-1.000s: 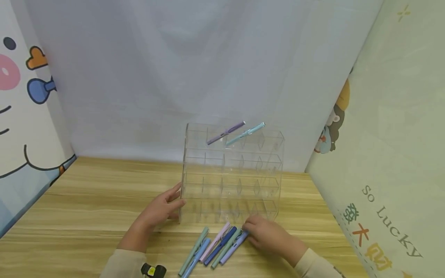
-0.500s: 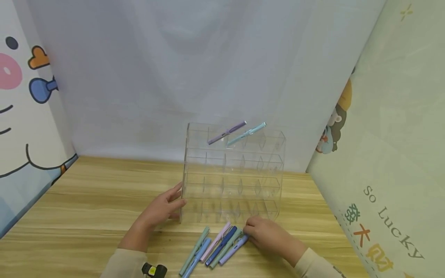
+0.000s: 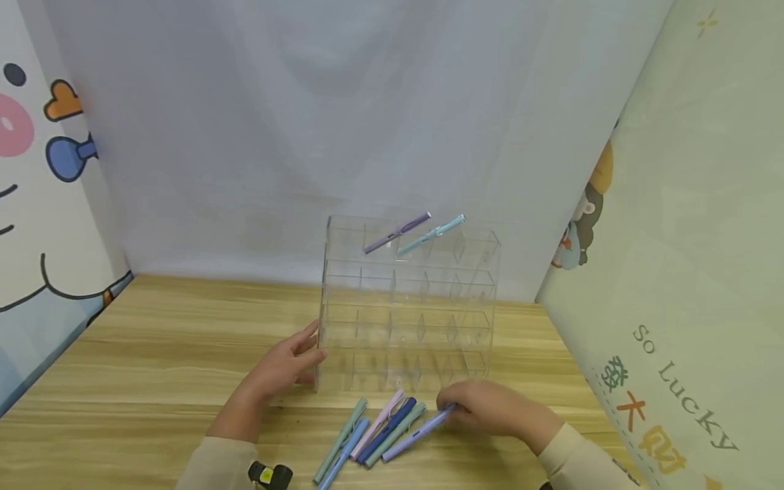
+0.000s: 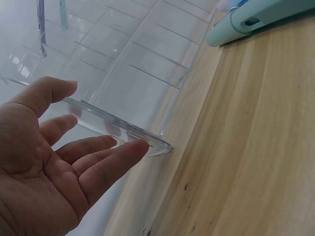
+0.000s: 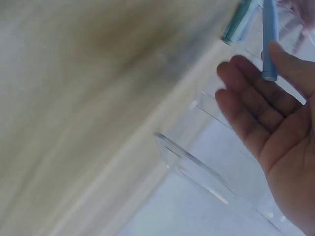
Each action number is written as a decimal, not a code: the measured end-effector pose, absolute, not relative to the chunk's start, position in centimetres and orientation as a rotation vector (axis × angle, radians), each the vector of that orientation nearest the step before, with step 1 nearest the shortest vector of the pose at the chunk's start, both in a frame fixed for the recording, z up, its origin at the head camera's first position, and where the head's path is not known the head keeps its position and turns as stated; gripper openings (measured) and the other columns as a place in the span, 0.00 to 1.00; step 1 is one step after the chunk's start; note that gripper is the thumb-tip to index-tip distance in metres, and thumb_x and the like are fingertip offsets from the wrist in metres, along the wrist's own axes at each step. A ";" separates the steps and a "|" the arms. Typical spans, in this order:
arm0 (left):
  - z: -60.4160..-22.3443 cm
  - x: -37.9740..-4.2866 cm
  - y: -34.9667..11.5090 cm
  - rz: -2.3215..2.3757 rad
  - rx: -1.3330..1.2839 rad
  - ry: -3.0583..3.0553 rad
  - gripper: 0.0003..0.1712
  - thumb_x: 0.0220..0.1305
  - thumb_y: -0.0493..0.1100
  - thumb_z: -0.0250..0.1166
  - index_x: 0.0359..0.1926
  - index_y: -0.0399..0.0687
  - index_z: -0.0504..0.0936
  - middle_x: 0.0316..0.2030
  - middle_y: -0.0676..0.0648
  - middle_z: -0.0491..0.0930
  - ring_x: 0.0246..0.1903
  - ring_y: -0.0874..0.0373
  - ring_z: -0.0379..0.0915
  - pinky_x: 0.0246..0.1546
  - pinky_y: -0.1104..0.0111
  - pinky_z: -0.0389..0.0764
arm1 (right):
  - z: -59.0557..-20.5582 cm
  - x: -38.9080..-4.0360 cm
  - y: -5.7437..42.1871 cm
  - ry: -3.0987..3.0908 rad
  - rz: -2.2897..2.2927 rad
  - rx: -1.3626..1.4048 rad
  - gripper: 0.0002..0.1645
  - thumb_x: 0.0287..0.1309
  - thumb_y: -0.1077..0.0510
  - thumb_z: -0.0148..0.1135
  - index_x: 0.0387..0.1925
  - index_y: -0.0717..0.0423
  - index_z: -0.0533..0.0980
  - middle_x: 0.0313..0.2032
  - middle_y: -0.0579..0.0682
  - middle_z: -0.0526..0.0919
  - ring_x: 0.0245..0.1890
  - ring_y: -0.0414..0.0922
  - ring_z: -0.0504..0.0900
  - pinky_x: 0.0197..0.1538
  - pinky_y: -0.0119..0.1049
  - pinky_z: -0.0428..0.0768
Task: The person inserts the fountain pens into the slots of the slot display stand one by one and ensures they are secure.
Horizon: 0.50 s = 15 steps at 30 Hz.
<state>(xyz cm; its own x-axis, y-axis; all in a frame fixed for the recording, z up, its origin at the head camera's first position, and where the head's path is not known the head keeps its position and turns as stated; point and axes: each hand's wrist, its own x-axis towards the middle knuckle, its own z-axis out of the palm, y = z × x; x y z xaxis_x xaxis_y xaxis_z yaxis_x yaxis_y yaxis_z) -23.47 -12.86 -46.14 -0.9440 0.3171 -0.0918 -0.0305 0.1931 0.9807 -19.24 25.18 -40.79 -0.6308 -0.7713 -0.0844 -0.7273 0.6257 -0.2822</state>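
Racking at an early stage

Clear rack (image 3: 407,309) stands on the wooden surface (image 3: 184,340). Violet pen (image 3: 397,233) and pale-blue pen (image 3: 432,235) lie slanted in its top tier: done, by my reading. Right grip (image 3: 486,408) pinches lavender pen (image 3: 419,433) near one end, before the rack. Left grip (image 3: 283,367) loose, fingers extended, at rack's left side. Apparently left: lavender pen, plus five loose pens (image 3: 386,431) on the surface.
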 end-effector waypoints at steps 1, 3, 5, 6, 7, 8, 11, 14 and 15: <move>-46.1 -23.5 -12.9 1.815 0.273 2.198 0.45 0.68 0.56 0.62 0.78 0.62 0.49 0.75 0.39 0.53 0.66 0.37 0.66 0.52 0.53 0.81 | -40.4 -19.3 25.3 2.629 -0.381 -1.189 0.06 0.67 0.55 0.61 0.44 0.45 0.80 0.41 0.35 0.83 0.40 0.30 0.79 0.43 0.30 0.81; -46.1 -23.5 -12.9 1.812 0.272 2.203 0.44 0.68 0.55 0.62 0.78 0.62 0.49 0.75 0.39 0.53 0.66 0.38 0.65 0.53 0.53 0.81 | -39.5 -19.4 25.6 2.587 -0.475 -1.104 0.06 0.68 0.54 0.59 0.44 0.44 0.79 0.39 0.35 0.83 0.37 0.30 0.78 0.41 0.29 0.80; -46.1 -23.6 -12.9 1.813 0.273 2.205 0.44 0.68 0.56 0.62 0.78 0.62 0.49 0.75 0.39 0.53 0.66 0.38 0.65 0.53 0.53 0.81 | -38.7 -19.6 25.9 2.553 -0.565 -1.030 0.06 0.69 0.54 0.58 0.44 0.43 0.79 0.37 0.37 0.83 0.35 0.31 0.79 0.38 0.29 0.79; -46.2 -23.6 -12.9 1.814 0.274 2.207 0.44 0.68 0.55 0.62 0.78 0.62 0.49 0.75 0.39 0.53 0.66 0.38 0.65 0.54 0.53 0.81 | -38.3 -19.7 26.0 2.539 -0.608 -0.996 0.05 0.69 0.54 0.58 0.43 0.43 0.78 0.36 0.38 0.83 0.34 0.33 0.79 0.38 0.29 0.79; -46.2 -23.6 -12.9 1.813 0.279 2.211 0.44 0.69 0.55 0.62 0.78 0.62 0.49 0.75 0.40 0.54 0.66 0.38 0.65 0.54 0.53 0.80 | -37.9 -19.8 26.1 2.520 -0.655 -0.964 0.05 0.69 0.55 0.57 0.43 0.44 0.78 0.35 0.40 0.83 0.34 0.35 0.80 0.38 0.31 0.80; -46.2 -23.6 -13.0 1.813 0.282 2.215 0.43 0.69 0.55 0.61 0.78 0.62 0.49 0.75 0.40 0.54 0.66 0.39 0.65 0.54 0.53 0.80 | -37.5 -19.9 26.2 2.509 -0.696 -0.943 0.05 0.69 0.55 0.57 0.43 0.46 0.78 0.35 0.42 0.83 0.35 0.36 0.81 0.38 0.31 0.80; -46.2 -23.5 -13.0 1.809 0.293 2.225 0.42 0.70 0.53 0.60 0.78 0.62 0.50 0.75 0.40 0.55 0.66 0.39 0.66 0.54 0.53 0.80 | -36.2 -20.2 26.4 2.518 -0.791 -0.913 0.06 0.69 0.56 0.58 0.44 0.50 0.78 0.35 0.47 0.85 0.37 0.41 0.84 0.40 0.34 0.82; -46.1 -23.4 -13.0 1.811 0.298 2.226 0.41 0.71 0.53 0.60 0.78 0.64 0.50 0.75 0.41 0.55 0.65 0.39 0.67 0.55 0.53 0.80 | -34.7 -20.5 26.6 2.570 -0.841 -0.902 0.08 0.68 0.54 0.59 0.45 0.51 0.79 0.36 0.47 0.86 0.37 0.41 0.85 0.41 0.36 0.84; -46.1 -23.4 -13.0 1.811 0.298 2.228 0.41 0.70 0.53 0.60 0.78 0.64 0.50 0.75 0.41 0.55 0.65 0.39 0.67 0.55 0.53 0.80 | -34.2 -20.6 26.7 2.587 -0.854 -0.896 0.09 0.68 0.54 0.59 0.46 0.51 0.79 0.36 0.47 0.87 0.37 0.40 0.85 0.41 0.37 0.84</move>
<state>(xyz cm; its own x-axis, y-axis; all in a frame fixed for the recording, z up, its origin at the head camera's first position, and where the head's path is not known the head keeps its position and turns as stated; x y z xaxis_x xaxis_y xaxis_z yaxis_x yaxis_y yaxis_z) -23.37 -12.97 -46.10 -0.9467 0.3149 -0.0673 -0.0015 0.2047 0.9788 -20.62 26.69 -34.20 -0.7713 -0.6336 -0.0608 -0.4728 0.6342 -0.6118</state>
